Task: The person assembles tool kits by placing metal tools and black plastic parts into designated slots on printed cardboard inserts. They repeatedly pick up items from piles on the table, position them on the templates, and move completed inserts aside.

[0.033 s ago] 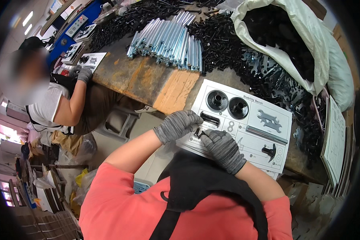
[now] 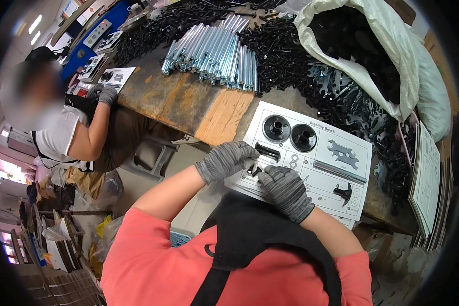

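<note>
A white printed card (image 2: 321,189) lies tilted across the table's front edge, bearing several metal parts. Over its left side is my left hand (image 2: 226,161) in a grey knit glove, fingers curled together; what they hold, if anything, is hidden. My right hand (image 2: 286,192), gloved alike, pinches at small black bolts (image 2: 254,172) between the two hands. Just above lie longer black bolts (image 2: 268,152). Two round black flanged caps (image 2: 277,128) sit at the card's top. Also on it are flat wrenches (image 2: 342,153), a silver tube (image 2: 339,172) and a black T-shaped knob (image 2: 345,194).
Silver tubes (image 2: 214,53) are heaped behind the card, beside piles of black bolts (image 2: 283,48). Loose wrenches (image 2: 352,99) and a white woven sack (image 2: 413,66) lie at the right. More cards (image 2: 427,178) stand upright there. A co-worker (image 2: 74,127) sits at the left.
My right fingertips have shifted slightly to the right, and the small black bolts beside them sit at a slightly different angle. My left hand is almost still.
</note>
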A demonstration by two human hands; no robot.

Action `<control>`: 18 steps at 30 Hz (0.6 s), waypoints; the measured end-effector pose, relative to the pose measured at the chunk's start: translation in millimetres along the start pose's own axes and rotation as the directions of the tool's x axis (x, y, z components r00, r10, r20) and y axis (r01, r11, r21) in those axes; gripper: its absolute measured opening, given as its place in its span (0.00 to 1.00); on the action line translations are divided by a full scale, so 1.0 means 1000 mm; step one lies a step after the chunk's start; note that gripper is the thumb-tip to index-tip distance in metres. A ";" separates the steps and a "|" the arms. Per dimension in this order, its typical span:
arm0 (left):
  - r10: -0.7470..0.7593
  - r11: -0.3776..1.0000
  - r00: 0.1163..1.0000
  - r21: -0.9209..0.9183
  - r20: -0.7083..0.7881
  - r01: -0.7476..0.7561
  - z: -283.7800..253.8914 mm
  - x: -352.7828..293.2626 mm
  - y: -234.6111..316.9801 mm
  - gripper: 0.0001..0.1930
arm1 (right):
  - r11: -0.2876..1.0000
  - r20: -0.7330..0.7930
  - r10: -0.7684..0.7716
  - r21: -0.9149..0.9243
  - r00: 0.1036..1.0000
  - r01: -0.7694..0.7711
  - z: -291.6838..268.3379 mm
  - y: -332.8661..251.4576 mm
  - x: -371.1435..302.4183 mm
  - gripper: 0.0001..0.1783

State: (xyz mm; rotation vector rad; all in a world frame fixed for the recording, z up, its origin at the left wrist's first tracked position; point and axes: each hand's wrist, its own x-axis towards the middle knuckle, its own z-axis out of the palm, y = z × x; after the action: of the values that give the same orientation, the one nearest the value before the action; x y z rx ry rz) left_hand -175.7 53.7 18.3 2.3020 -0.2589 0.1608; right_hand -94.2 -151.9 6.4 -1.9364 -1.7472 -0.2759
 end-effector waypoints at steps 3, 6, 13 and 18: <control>0.012 0.996 0.996 -0.093 0.083 -0.004 0.000 -0.002 0.006 0.18 | 0.982 0.172 0.189 -0.018 0.967 -0.189 -0.007 -0.003 -0.001 0.10; 0.084 0.995 0.995 0.050 0.058 -0.087 0.013 -0.005 0.004 0.21 | 0.973 0.162 0.230 -0.017 0.960 -0.230 0.002 -0.001 -0.001 0.10; 0.080 0.988 0.995 0.135 -0.068 -0.070 0.024 -0.010 0.014 0.18 | 0.959 0.232 0.279 -0.024 0.932 -0.281 0.003 -0.003 0.001 0.09; 0.047 0.992 0.998 0.119 -0.047 -0.041 0.031 -0.010 0.005 0.18 | 0.981 0.174 0.194 -0.011 0.965 -0.195 0.005 0.006 -0.004 0.11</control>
State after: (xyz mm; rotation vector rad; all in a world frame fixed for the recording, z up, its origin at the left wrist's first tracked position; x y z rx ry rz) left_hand -185.5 29.2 -0.7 2.4073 -0.2809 0.2622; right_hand -90.2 -152.8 -1.3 -2.1647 -1.6434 -0.0307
